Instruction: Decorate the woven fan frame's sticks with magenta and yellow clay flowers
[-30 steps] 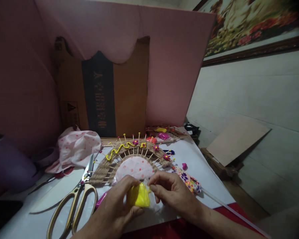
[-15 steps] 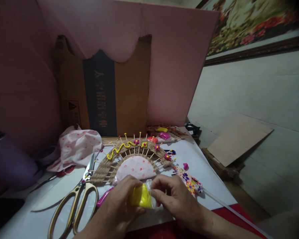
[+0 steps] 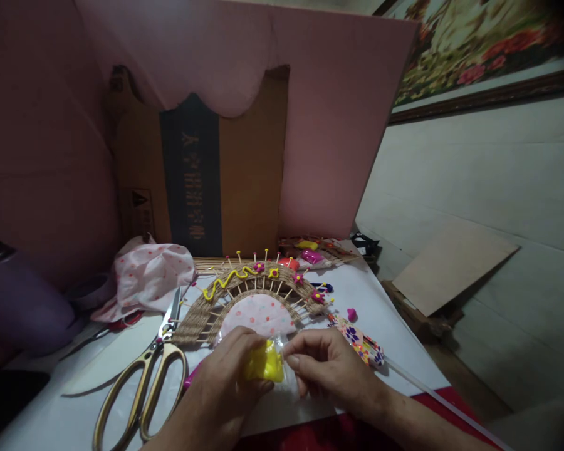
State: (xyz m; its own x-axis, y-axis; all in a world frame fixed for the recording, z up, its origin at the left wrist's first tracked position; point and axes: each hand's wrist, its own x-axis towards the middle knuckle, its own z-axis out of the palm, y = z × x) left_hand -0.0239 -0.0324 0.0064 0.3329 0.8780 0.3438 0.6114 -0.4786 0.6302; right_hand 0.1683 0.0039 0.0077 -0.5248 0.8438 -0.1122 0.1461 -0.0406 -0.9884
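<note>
Here, left hand (image 3: 228,378) cups yellow packet (image 3: 268,363), right hand (image 3: 331,366) pinches wrapper (image 3: 279,342)

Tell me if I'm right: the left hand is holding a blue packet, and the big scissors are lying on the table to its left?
Almost: the packet isn't blue, it's yellow, as the head view shows. The left hand is holding it, and the big scissors are lying on the table to its left.
</note>
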